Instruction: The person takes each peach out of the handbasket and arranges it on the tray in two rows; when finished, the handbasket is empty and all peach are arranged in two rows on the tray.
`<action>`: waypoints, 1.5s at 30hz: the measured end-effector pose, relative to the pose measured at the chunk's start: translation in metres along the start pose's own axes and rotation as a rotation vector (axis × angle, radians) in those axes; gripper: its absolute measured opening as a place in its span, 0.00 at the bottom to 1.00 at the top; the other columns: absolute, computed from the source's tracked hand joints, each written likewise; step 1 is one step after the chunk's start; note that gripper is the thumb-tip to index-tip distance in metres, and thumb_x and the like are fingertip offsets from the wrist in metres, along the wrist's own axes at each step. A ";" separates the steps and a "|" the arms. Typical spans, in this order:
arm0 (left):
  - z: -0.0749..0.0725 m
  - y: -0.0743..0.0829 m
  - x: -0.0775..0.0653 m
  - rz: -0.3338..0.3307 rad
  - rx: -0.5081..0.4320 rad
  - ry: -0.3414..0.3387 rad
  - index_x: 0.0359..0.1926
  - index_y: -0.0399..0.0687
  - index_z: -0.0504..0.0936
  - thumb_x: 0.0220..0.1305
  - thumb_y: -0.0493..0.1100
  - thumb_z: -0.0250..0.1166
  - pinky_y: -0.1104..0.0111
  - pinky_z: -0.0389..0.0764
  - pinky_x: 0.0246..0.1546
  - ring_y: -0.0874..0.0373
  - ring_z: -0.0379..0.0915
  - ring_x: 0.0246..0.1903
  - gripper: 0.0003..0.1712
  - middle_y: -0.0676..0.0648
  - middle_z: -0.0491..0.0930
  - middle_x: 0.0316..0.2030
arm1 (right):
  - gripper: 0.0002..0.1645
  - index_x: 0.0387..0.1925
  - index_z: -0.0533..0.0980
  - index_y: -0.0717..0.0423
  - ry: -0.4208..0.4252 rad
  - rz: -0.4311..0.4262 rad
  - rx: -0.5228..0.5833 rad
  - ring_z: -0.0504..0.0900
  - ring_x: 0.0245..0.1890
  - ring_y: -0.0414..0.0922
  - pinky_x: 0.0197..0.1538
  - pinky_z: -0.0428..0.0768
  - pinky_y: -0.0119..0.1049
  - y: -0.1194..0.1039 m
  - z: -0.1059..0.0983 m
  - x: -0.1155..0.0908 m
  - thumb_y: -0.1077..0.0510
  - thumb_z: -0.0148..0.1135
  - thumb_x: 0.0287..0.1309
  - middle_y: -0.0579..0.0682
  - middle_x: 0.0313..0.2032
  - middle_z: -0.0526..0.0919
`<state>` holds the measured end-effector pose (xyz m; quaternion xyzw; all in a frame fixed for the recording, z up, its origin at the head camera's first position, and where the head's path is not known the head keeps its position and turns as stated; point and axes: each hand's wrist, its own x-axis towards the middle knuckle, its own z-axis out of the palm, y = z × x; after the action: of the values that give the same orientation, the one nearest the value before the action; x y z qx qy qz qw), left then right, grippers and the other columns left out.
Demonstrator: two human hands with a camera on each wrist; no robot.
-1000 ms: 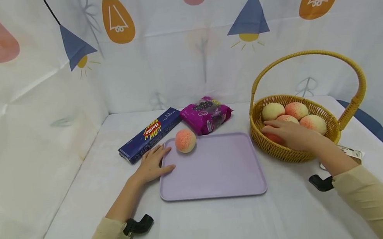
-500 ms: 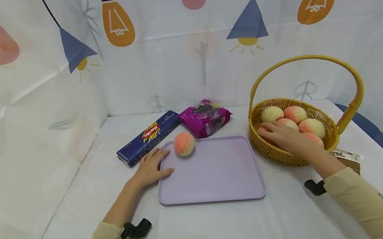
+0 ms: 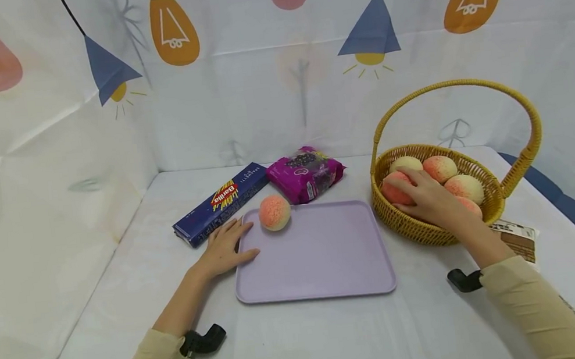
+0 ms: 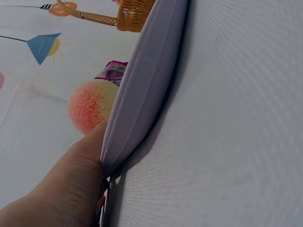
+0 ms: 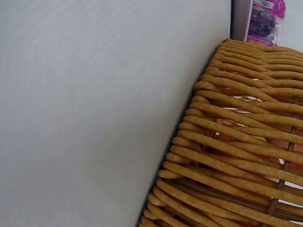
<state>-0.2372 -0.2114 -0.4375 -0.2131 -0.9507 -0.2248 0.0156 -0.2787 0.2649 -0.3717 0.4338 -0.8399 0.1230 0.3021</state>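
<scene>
In the head view, my right hand [image 3: 434, 202] grips a pink peach [image 3: 395, 189] at the left side of the yellow wicker basket [image 3: 408, 231]. Several other peaches lie around it there; the right wrist view shows mainly the basket's woven wall [image 5: 236, 142]. My left hand [image 3: 220, 255] rests at the left edge of a lilac tray [image 3: 322, 258], fingers spread and straight, thumb reaching over the rim. In the left wrist view that thumb [image 4: 71, 175] lies against the tray's edge. One peach [image 3: 274, 213] sits in the tray's far left corner.
A blue Barilla spaghetti box [image 3: 224, 203] lies slantwise beyond my left hand. Behind the tray is a purple packet [image 3: 305, 174]. A brown and white packet [image 3: 517, 240] lies right of the basket, partly behind my right forearm. The basket's tall handle [image 3: 446, 84] arches above it.
My right hand, reaching over the peaches before, has closed round the pink peach at the basket's left side, which now shows higher between its fingers. The left hand stays on the tray.
</scene>
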 end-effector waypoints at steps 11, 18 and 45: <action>-0.006 0.000 0.002 -0.005 -0.004 0.004 0.66 0.47 0.62 0.54 0.65 0.59 0.45 0.40 0.61 0.42 0.43 0.66 0.44 0.37 0.56 0.66 | 0.28 0.48 0.74 0.59 0.060 0.010 0.038 0.72 0.43 0.62 0.43 0.72 0.54 0.003 -0.003 0.011 0.41 0.52 0.58 0.65 0.50 0.71; -0.007 0.000 0.000 -0.004 0.006 0.006 0.66 0.46 0.62 0.53 0.64 0.59 0.45 0.40 0.61 0.42 0.44 0.66 0.44 0.37 0.56 0.66 | 0.30 0.49 0.74 0.60 0.097 0.040 0.059 0.71 0.45 0.62 0.45 0.70 0.55 0.000 -0.004 0.014 0.39 0.53 0.58 0.66 0.51 0.71; -0.003 0.003 0.000 0.002 -0.010 -0.006 0.66 0.46 0.62 0.54 0.64 0.59 0.43 0.40 0.61 0.41 0.44 0.66 0.44 0.37 0.57 0.65 | 0.34 0.53 0.72 0.53 0.135 0.267 0.116 0.69 0.53 0.60 0.43 0.74 0.57 -0.031 -0.010 0.021 0.63 0.73 0.39 0.62 0.56 0.68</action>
<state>-0.2359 -0.2102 -0.4338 -0.2148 -0.9493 -0.2292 0.0119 -0.2590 0.2376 -0.3524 0.3258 -0.8593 0.2391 0.3135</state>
